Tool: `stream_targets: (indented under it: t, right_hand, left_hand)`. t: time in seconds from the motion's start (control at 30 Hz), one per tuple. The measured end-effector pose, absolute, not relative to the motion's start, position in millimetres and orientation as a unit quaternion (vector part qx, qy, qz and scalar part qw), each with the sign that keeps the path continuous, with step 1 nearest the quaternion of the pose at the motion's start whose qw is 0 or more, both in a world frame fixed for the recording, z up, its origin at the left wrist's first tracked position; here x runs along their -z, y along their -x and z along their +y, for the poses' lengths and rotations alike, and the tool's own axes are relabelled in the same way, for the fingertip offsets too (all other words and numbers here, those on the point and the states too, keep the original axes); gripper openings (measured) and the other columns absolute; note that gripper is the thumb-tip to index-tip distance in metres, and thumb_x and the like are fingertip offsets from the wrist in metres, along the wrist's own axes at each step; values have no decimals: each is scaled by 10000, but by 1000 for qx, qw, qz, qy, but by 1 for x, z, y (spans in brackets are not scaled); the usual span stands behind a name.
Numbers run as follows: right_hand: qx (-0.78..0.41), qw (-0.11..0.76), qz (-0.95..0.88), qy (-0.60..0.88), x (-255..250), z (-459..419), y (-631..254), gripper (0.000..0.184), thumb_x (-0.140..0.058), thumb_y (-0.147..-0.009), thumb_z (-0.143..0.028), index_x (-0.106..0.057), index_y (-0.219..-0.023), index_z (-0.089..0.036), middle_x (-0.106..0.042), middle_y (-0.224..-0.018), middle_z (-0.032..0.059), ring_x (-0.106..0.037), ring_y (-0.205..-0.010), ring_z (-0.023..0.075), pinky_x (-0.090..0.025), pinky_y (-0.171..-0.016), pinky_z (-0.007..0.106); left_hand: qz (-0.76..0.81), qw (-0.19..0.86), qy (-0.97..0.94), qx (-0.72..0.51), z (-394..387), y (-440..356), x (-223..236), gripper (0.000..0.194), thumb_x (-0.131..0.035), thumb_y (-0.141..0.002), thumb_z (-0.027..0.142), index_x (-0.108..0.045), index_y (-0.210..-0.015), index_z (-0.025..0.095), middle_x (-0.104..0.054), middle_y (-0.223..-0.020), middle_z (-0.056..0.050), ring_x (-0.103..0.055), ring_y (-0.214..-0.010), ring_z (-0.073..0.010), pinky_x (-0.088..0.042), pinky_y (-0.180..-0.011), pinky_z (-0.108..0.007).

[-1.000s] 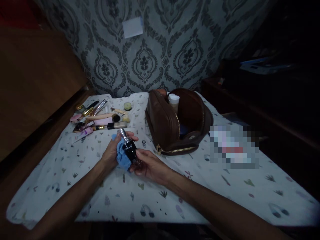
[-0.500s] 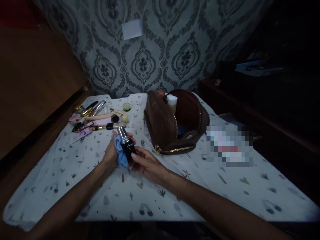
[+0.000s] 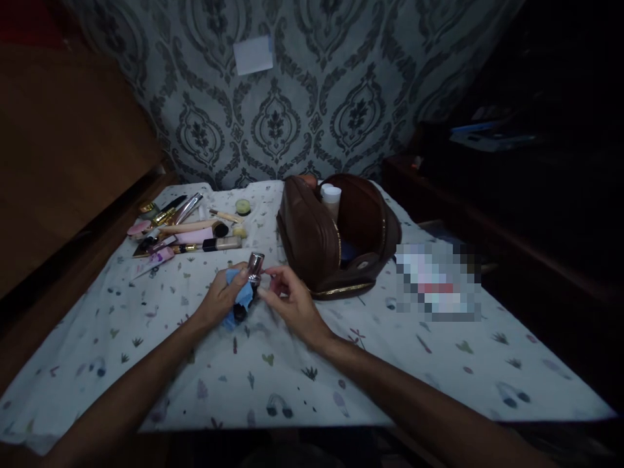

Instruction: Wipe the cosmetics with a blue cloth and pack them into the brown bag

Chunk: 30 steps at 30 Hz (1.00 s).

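My left hand is closed around a blue cloth wrapped about the dark body of a small black bottle. The bottle stands nearly upright, its silver cap sticking out above the cloth. My right hand pinches the bottle just under the cap with thumb and fingertips. Both hands hover just above the white printed cloth that covers the table, in front of a brown zip pouch.
The brown pouch lies open with a pale bottle standing inside. Several brushes, tubes and compacts are scattered at the far left, with a small green jar near them. A blurred patch lies right of the pouch. Patterned wall behind.
The bottle has been turned from tilted to nearly upright. My right hand slid from the bottle's base up to just under the cap. The cloth now covers more of the body.
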State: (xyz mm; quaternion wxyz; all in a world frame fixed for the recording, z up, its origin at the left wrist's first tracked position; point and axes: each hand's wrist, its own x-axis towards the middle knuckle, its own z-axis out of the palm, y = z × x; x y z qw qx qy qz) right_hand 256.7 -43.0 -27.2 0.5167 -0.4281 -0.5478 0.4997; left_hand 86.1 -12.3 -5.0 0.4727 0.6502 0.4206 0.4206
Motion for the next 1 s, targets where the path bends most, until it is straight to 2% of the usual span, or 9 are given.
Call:
stream_targets:
  t: [0.13, 0.3, 0.43, 0.5, 0.63, 0.73, 0.83, 0.93, 1.0]
  right_hand:
    - [-538, 531, -530, 384, 24, -39, -257, 485, -708, -782, -476, -524, -1149, -216, -464, -679, -73, -454, -614, 119, -355, -574, 243]
    - [-575, 532, -495, 378, 27, -34, -259, 455, -758, -732, -510, -557, -1026, -228, -455, -642, -80, -414, -556, 105, -315, -537, 236]
    - [-562, 542, -499, 376, 24, -33, -260, 440, -823, -661, -510, -556, -849, -214, -488, -664, -61, -466, -612, 113, -370, -591, 241]
    - [-553, 544, -512, 369, 21, -34, -261, 419, -823, -671, -506, -563, -802, -205, -505, -687, -45, -480, -637, 116, -388, -600, 241]
    - [-582, 509, -536, 337, 16, -37, -265, 368, -771, -743, -503, -619, -883, -199, -541, -741, -27, -480, -576, 102, -370, -496, 225]
    - [-607, 480, -555, 306, 12, -38, -268, 374, -747, -776, -478, -633, -1001, -202, -575, -778, -21, -529, -546, 101, -394, -469, 226]
    - [-605, 473, -569, 295, 6, -40, -271, 366, -731, -800, -463, -635, -1040, -204, -607, -767, -16, -579, -568, 119, -456, -520, 247]
    - [-602, 469, -576, 293, 0, -42, -273, 344, -721, -814, -460, -633, -1031, -209, -617, -747, -16, -598, -579, 130, -492, -569, 271]
    - [-603, 470, -574, 295, -3, -42, -274, 348, -728, -807, -463, -627, -1022, -209, -614, -754, -18, -593, -578, 127, -493, -570, 271]
  left_hand:
    - [448, 430, -688, -375, -16, -87, 7, 506, -497, -911, 628, -574, -663, 194, -478, -585, 29, -422, -577, -140, -345, -553, -259]
    - [466, 420, -678, -384, -21, -91, 5, 478, -543, -898, 579, -586, -623, 189, -482, -561, 25, -395, -558, -138, -311, -539, -267]
    - [450, 427, -680, -390, -24, -93, 4, 466, -567, -884, 576, -611, -632, 187, -533, -589, 13, -454, -589, -149, -357, -565, -260]
    - [445, 417, -685, -399, -23, -94, 5, 460, -547, -896, 581, -645, -683, 184, -560, -616, 7, -490, -611, -154, -384, -585, -256]
    - [449, 410, -670, -426, -15, -92, 9, 455, -612, -850, 592, -637, -658, 179, -570, -610, 14, -506, -604, -140, -406, -601, -243]
    - [433, 492, -638, -404, -9, -90, 10, 454, -683, -796, 599, -634, -638, 176, -569, -578, 21, -507, -578, -132, -420, -583, -235]
    - [385, 610, -600, -346, -7, -88, 10, 521, -622, -803, 685, -691, -729, 174, -641, -614, -21, -589, -579, -164, -483, -576, -262]
    - [331, 706, -566, -268, -7, -80, 10, 590, -602, -773, 743, -724, -822, 168, -705, -707, -86, -655, -557, -213, -534, -540, -316]
    - [286, 770, -533, -201, -7, -71, 9, 561, -674, -738, 703, -729, -888, 166, -737, -809, -124, -697, -598, -248, -560, -549, -340]
